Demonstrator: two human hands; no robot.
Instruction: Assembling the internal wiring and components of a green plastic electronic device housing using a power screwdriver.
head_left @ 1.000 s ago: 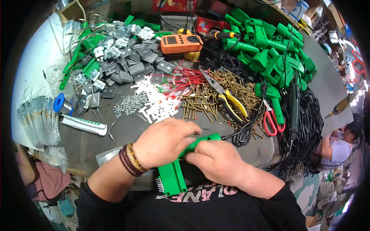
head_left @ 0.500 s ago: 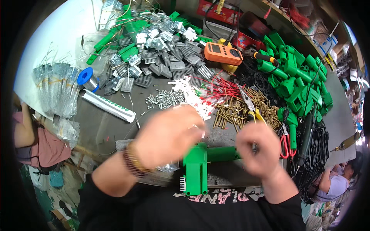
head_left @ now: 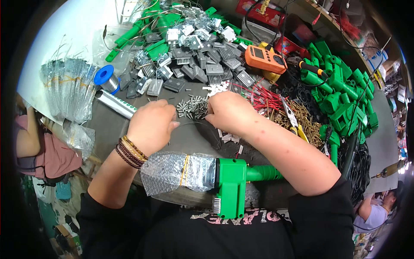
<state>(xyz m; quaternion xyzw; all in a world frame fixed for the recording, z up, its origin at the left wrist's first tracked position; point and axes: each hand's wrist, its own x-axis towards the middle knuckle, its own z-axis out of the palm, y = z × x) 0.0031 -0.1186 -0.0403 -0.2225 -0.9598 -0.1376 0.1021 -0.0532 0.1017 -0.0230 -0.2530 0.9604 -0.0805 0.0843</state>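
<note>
Housing [head_left: 233, 185] lies at the worktop's [head_left: 110, 134] near edge, around midway along, lower end overlapping the edge. Green, boxy, small holes at the corners, pale comb-like fins [head_left: 216, 205] low on its left side. Green handle [head_left: 263, 173] runs right, end hidden under right forearm. Black collar [head_left: 210, 172] on the left, then bubble wrap [head_left: 166, 175] with a yellow band [head_left: 185, 170] round it. Both hands off it. Right hand [head_left: 228, 112]: fingers bunched at silver screws [head_left: 192, 108], can't tell if any are pinched. Left hand [head_left: 152, 125]: fingers curled, left of screws; contents and gap hidden.
</note>
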